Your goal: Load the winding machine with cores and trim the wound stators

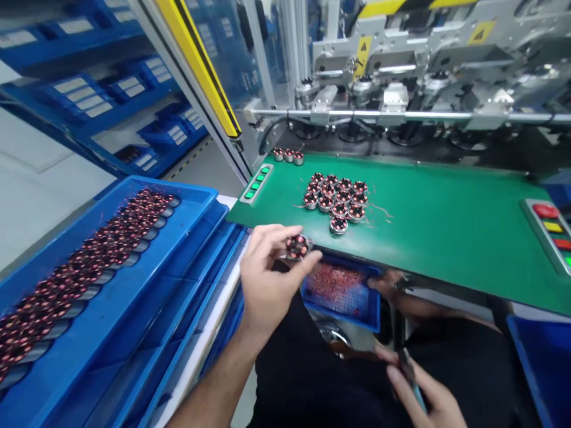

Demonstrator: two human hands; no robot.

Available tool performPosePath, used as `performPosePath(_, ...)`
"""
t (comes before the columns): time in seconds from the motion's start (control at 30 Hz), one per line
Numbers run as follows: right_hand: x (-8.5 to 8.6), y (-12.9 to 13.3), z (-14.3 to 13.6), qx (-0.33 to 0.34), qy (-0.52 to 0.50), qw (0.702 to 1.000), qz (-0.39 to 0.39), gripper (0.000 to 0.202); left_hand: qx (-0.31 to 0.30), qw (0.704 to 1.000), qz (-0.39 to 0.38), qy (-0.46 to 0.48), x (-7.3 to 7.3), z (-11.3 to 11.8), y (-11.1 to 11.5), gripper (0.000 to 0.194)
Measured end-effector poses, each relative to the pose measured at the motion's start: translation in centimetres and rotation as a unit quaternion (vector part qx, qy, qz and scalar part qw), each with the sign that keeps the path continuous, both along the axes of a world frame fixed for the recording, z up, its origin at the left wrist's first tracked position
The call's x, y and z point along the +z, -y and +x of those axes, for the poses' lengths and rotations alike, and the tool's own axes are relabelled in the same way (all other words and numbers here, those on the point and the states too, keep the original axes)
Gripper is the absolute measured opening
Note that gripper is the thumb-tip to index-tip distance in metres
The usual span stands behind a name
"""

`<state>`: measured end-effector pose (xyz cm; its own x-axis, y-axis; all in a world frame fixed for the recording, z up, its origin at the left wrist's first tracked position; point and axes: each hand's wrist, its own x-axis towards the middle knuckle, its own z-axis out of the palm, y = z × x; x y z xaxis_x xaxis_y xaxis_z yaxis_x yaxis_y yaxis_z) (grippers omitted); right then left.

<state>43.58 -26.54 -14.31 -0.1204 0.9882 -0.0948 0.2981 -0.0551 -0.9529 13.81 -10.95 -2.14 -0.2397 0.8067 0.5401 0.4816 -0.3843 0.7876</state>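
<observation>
Your left grip [270, 270] pinched the stator [298, 244] by its rim, thumb opposing fingers, near the front edge of the desk [446, 208]. Your right grip [426, 392] was closed around a tool [407, 367], well apart. Best practice called for a steady rim hold, windings untouched. The wound face pointed up, tilted toward you; the squat body showed no clear long axis.
</observation>
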Motion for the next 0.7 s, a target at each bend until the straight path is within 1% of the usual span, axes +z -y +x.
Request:
performPosePath(0.07,3.8,-1.9,-1.6,-0.05,-0.027,0.997,0.055,0.023,-0.037,0.999,-0.004,-0.027,2.0,1.2,2.7,0.042)
performPosePath(0.1,5.6,-2.9,-2.6,-0.09,-0.049,0.991,0.091,0.018,-0.056,0.998,-0.007,-0.037,2.8,1.9,3.8,0.044)
performPosePath(0.13,7.2,-3.8,-3.5,-0.104,-0.08,0.986,0.105,0.016,-0.076,0.996,-0.01,-0.044,3.4,2.6,4.7,0.045)
performPosePath(0.17,8.6,-4.5,-4.5,-0.096,-0.116,0.982,0.115,0.016,-0.096,0.994,-0.011,-0.048,3.8,3.3,5.3,0.046)
performPosePath(0.2,9.7,-5.2,-5.3,-0.105,-0.143,0.977,0.117,0.016,-0.114,0.992,-0.011,-0.051,4.1,3.8,5.8,0.045)
performPosePath(0.27,11.3,-6.0,-6.4,-0.113,-0.187,0.97,0.108,0.019,-0.142,0.988,-0.01,-0.054,4.3,4.5,6.3,0.043)
performPosePath(0.37,12.3,-6.4,-6.9,-0.112,-0.236,0.962,0.085,0.021,-0.167,0.985,-0.012,-0.053,4.1,4.7,6.5,0.043)
performPosePath(0.43,12.3,-6.4,-6.7,-0.119,-0.244,0.959,0.081,0.02,-0.182,0.982,-0.019,-0.047,4.0,4.7,6.6,0.043)
performPosePath(0.53,12.1,-6.5,-6.4,-0.139,-0.228,0.959,0.094,0.02,-0.204,0.978,-0.032,-0.039,3.8,4.8,6.7,0.042)
performPosePath(0.6,12.1,-6.8,-6.1,-0.133,-0.223,0.961,0.101,0.018,-0.215,0.975,-0.042,-0.035,3.6,4.9,6.9,0.041)
performPosePath(0.63,12.1,-7.1,-5.9,-0.127,-0.206,0.964,0.111,0.016,-0.22,0.974,-0.049,-0.033,3.5,4.9,6.9,0.041)
performPosePath(0.7,12.4,-7.6,-5.3,-0.128,-0.122,0.97,0.169,0.015,-0.231,0.97,-0.066,-0.026,3.3,4.8,7.1,0.042)
